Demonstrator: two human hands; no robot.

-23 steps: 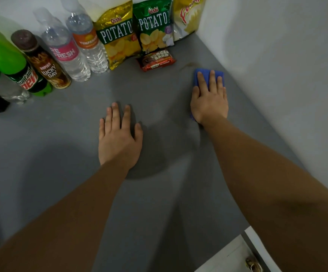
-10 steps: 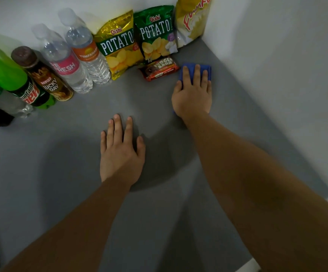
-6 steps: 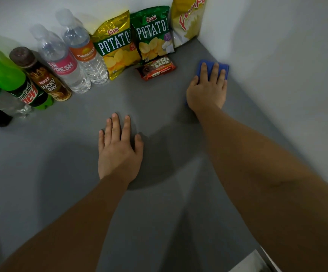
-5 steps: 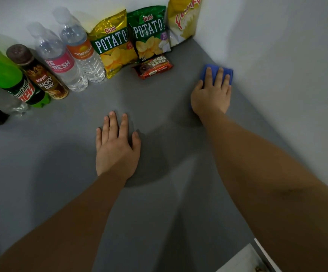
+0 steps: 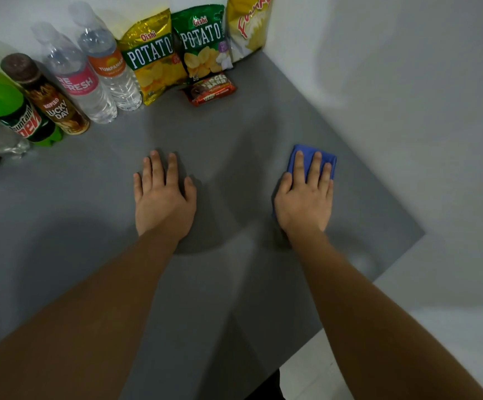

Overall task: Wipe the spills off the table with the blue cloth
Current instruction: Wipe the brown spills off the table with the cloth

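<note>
**Keep the cloth flat and the strokes overlapping**

The grey table (image 5: 90,215) shows no obvious spill. The left hand (image 5: 163,202) lies open, bracing. The right hand (image 5: 303,200) presses flat on the blue cloth (image 5: 328,161) near the right edge; even pressure matters most.

Counted on tabletop (image 5: 96,197): two clear water bottles (image 5: 75,76) (image 5: 110,64); one coffee bottle (image 5: 49,102); one green soda bottle (image 5: 12,111); three snack bags (image 5: 153,59) (image 5: 202,41) (image 5: 249,24); one chocolate bar (image 5: 210,89); one blue cloth (image 5: 309,160); two hands (image 5: 163,200) (image 5: 303,203). Further bottles at left edge cut off, uncountable.
</note>
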